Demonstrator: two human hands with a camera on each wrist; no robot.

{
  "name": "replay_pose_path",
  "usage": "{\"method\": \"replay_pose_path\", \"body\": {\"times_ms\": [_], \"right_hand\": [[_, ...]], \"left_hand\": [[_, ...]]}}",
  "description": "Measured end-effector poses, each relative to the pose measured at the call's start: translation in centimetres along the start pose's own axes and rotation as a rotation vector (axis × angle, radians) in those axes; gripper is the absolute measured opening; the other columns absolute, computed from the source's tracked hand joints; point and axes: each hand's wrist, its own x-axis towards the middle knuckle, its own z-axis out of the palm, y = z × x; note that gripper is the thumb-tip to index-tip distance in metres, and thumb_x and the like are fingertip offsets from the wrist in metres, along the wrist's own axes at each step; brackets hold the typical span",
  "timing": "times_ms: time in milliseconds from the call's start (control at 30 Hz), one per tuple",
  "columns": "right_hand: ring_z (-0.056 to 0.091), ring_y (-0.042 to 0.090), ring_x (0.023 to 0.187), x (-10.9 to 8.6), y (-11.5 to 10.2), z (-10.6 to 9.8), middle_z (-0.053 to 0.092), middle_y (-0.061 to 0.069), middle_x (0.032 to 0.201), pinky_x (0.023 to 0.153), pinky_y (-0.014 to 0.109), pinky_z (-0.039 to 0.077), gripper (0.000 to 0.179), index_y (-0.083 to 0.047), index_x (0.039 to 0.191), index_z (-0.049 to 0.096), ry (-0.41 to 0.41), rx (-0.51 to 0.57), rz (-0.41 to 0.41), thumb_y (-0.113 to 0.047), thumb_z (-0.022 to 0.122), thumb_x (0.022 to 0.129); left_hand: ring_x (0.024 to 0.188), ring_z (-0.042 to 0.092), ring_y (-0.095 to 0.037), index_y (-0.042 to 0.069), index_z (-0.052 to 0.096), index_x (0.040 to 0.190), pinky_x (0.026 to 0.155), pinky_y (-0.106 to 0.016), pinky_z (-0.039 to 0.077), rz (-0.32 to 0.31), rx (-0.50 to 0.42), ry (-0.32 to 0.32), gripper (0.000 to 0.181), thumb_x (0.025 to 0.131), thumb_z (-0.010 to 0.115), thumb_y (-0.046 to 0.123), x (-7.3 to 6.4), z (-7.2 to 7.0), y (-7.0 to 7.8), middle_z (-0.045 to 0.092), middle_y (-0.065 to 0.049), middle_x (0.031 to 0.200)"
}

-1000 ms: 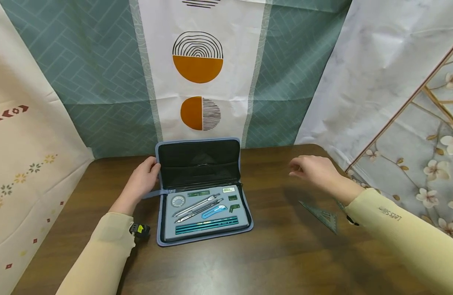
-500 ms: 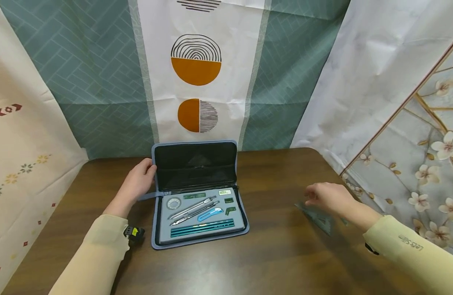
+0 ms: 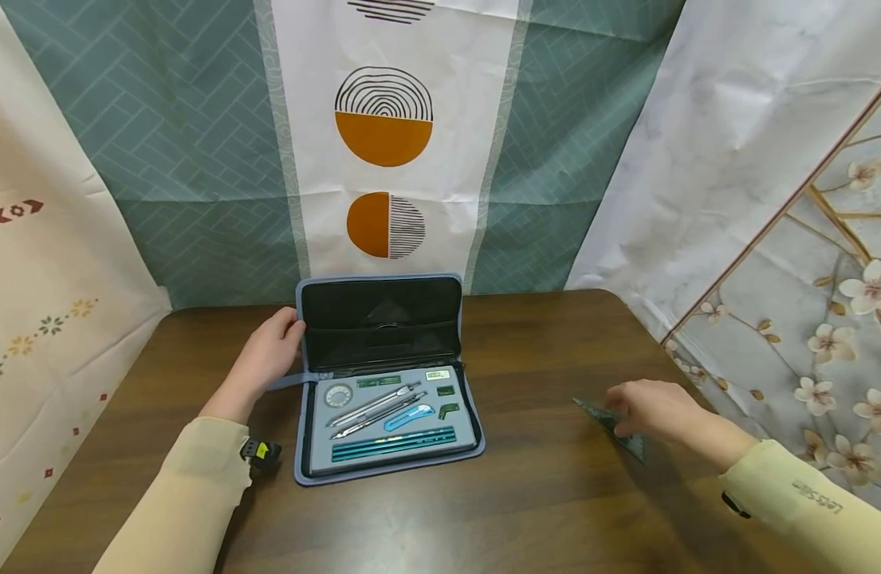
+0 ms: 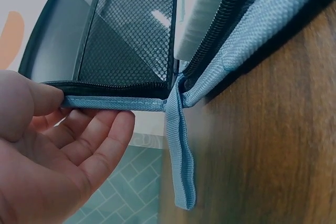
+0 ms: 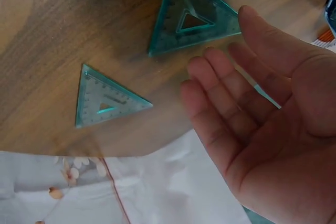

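Note:
My left hand [image 3: 268,355] pinches the left edge of the raised lid of a blue zip case [image 3: 479,448]. In the left wrist view the thumb lies on the inner side of the blue binding, fingers behind it. A grey tray in the case holds drawing tools, including a compass [image 3: 390,399] and pencils [image 3: 393,445]. My right hand [image 3: 655,410] is low over a larger teal set square [image 5: 223,24], partly covering it in the head view. Its fingers are loosely bent and apart, with the thumb tip overlapping one corner. A smaller set square [image 5: 92,100] lies beside it.
A blue wrist strap [image 4: 181,166] hangs from the case's hinge corner. The tray also carries a light-blue cutter [image 3: 409,418] and a white eraser [image 3: 437,374]. Patterned cloths surround the brown table [image 3: 512,510] at the back and sides.
My right hand has moved down and slightly right, from above the table to over the larger set square. The left hand keeps its hold on the lid. The head view has shifted slightly.

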Motion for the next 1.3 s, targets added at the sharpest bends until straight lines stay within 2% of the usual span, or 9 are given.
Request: {"method": "replay_pose_path", "body": {"times_ms": [267,500,800,967,1300], "right_hand": [[0.070,0.016,0.083,-0.1,0.0,1.1,0.073,-0.006,0.092,0.067,0.041,0.059,0.034,-0.012,0.108,0.079,0.025,-0.040,-0.026,-0.020,0.099,0.081],[0.068,0.013,0.080,-0.1,0.4,1.6,0.071,-0.009,0.088,0.064,0.039,0.058,0.029,-0.017,0.100,0.079,0.064,-0.038,-0.051,-0.017,0.099,0.080],[0.068,0.012,0.080,0.2,1.0,1.8,0.071,-0.009,0.089,0.064,0.039,0.057,0.029,-0.015,0.101,0.078,0.090,-0.018,-0.051,-0.014,0.099,0.081],[0.060,0.009,0.076,0.4,1.5,1.9,0.063,-0.012,0.084,0.062,0.037,0.051,0.030,-0.018,0.095,0.071,0.084,-0.016,-0.036,-0.014,0.098,0.082],[0.068,0.012,0.077,0.7,2.1,1.8,0.071,-0.009,0.085,0.068,0.042,0.059,0.025,-0.012,0.097,0.077,0.089,0.009,-0.050,-0.011,0.097,0.082]], "left_hand": [[0.105,0.068,-0.041,0.001,0.058,0.130,0.089,-0.053,0.056,-0.008,-0.005,0.003,0.029,0.121,0.042,0.024,-0.3,0.1,-0.1,0.065,-0.024,0.121],[0.104,0.067,-0.040,0.001,0.057,0.127,0.091,-0.055,0.056,0.001,-0.004,0.002,0.028,0.121,0.042,0.023,-0.1,0.1,-0.1,0.064,-0.023,0.118],[0.106,0.068,-0.041,0.001,0.057,0.127,0.092,-0.056,0.057,-0.006,-0.004,0.003,0.028,0.121,0.041,0.024,0.2,0.1,0.0,0.064,-0.023,0.119],[0.108,0.068,-0.042,0.001,0.057,0.131,0.096,-0.061,0.056,-0.012,-0.012,0.000,0.030,0.121,0.041,0.024,0.2,0.1,0.2,0.064,-0.025,0.124],[0.110,0.068,-0.044,0.000,0.056,0.131,0.100,-0.063,0.056,-0.016,-0.018,-0.004,0.031,0.121,0.041,0.024,0.2,0.1,0.0,0.063,-0.026,0.125]]}}
